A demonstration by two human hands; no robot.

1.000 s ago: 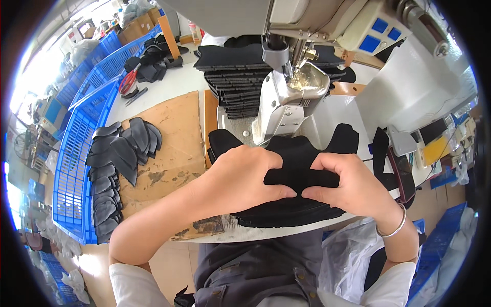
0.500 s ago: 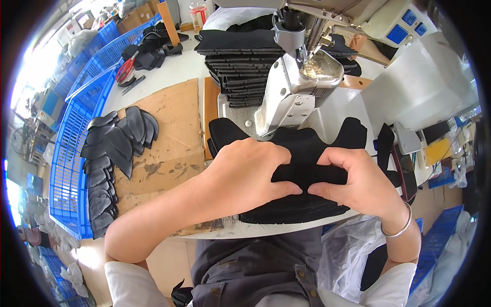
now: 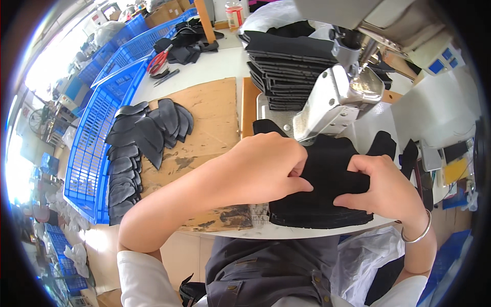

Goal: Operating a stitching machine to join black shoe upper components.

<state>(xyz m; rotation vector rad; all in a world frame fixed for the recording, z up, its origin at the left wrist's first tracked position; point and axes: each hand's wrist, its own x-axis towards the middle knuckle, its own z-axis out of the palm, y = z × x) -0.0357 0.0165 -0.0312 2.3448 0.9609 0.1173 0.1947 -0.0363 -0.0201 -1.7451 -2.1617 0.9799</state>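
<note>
A dark black fabric piece (image 3: 330, 161) with a wavy far edge lies in front of me, under the machine's post. My left hand (image 3: 276, 166) is closed at its left side, fingers curled under and thumb pointing inward. My right hand (image 3: 388, 181) curls at the right side, with its thumb and index finger on either side of a fold of the cloth. Its other fingers are partly hidden. Beneath lies a stack of black pieces (image 3: 319, 219) with curved near edges, at the table's front. A metal sewing machine post (image 3: 327, 105) rises just beyond my hands.
A tall stack of black padded pieces (image 3: 286, 71) stands behind the post. To the left, several curved black pieces (image 3: 146, 133) lie on stained cardboard (image 3: 215, 110) beside a blue crate (image 3: 84, 158). Red-handled scissors (image 3: 159, 60) lie farther back. A white plastic bag (image 3: 358, 261) hangs below the table edge.
The whole view has shifted, so everything sits farther right. My hands have drawn apart and the gap between my thumbs is wider. The fabric between them looks flatter.
</note>
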